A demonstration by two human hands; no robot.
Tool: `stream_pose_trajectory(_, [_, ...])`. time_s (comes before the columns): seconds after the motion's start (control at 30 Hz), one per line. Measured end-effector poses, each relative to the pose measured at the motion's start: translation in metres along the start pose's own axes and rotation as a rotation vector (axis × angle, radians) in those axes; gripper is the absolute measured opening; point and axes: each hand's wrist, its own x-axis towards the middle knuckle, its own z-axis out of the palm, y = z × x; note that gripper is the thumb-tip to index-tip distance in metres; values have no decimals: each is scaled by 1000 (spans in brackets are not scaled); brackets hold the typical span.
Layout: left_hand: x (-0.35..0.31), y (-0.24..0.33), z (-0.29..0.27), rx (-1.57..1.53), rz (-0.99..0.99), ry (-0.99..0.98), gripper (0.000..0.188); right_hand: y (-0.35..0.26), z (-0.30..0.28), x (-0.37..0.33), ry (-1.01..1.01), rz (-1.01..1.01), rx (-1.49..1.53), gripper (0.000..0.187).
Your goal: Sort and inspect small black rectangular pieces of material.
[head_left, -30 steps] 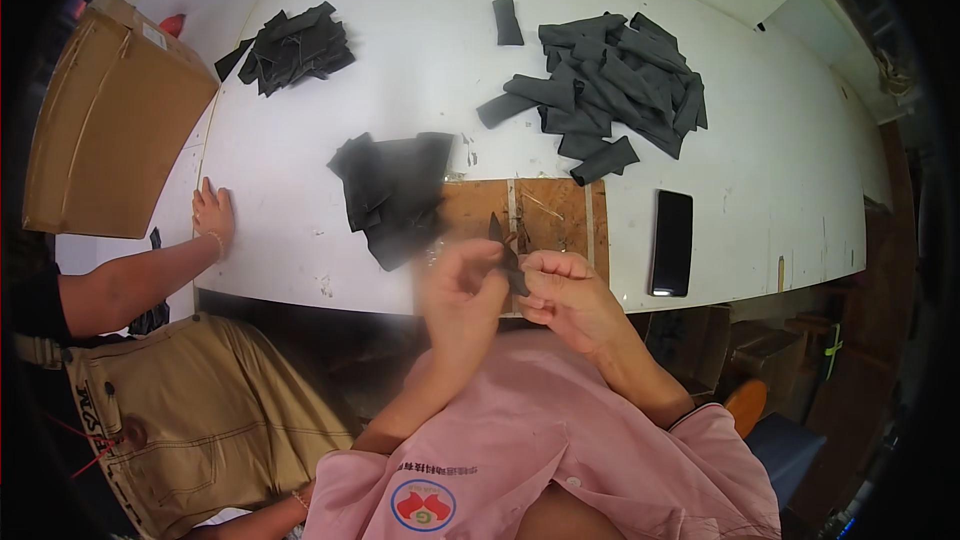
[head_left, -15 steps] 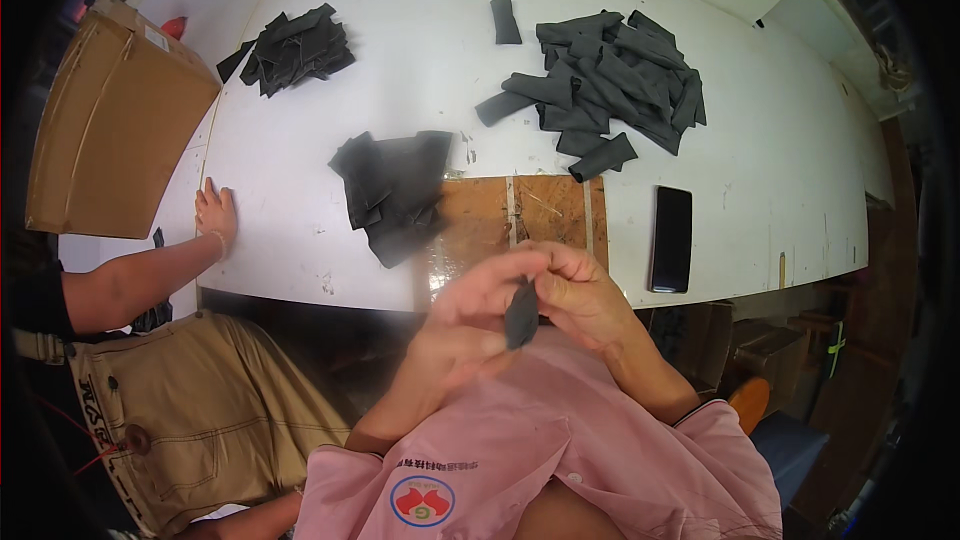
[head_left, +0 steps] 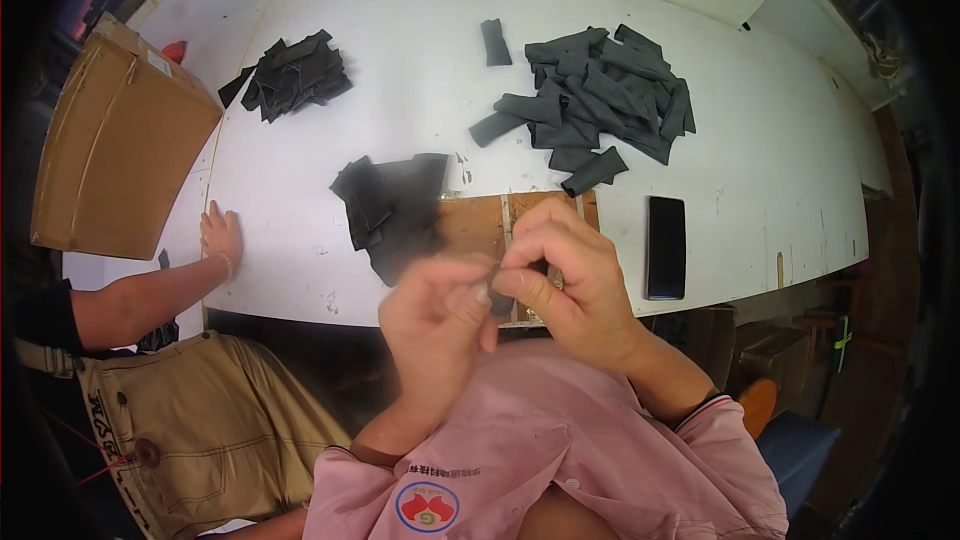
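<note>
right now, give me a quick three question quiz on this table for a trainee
1. True or false: the black phone lies to the right of the brown board.
2. Which of these is nearest the cardboard box? a) the phone; b) the upper-left pile; c) the brown board.
3. Fill in: the person's left hand and right hand hold a small ____-coloured piece between them.

Key: 1 true; 2 b; 3 dark.

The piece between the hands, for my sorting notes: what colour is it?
Dark grey; the piece shows best, though partly hidden, in the head view.
</note>
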Motion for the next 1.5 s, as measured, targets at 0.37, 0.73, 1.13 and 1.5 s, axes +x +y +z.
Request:
stream_pose_trajectory(0.37, [41, -15, -24, -1229, -661, -294, 36, 43, -14, 17, -287, 712, 703, 20])
stream_pose_trajectory(0.73, [57, -20, -21, -1386, -755, 176, 26, 58, 0, 22, -289, 728, 697, 20])
stream_pose_trajectory(1.13, [18, -26, -7, 7, 38, -204, 30, 67, -9, 11, -382, 556, 730, 17])
stream_pose_trajectory(1.5, [36, -37, -32, 747, 468, -206, 25, 90, 0, 0, -300, 568, 567, 18])
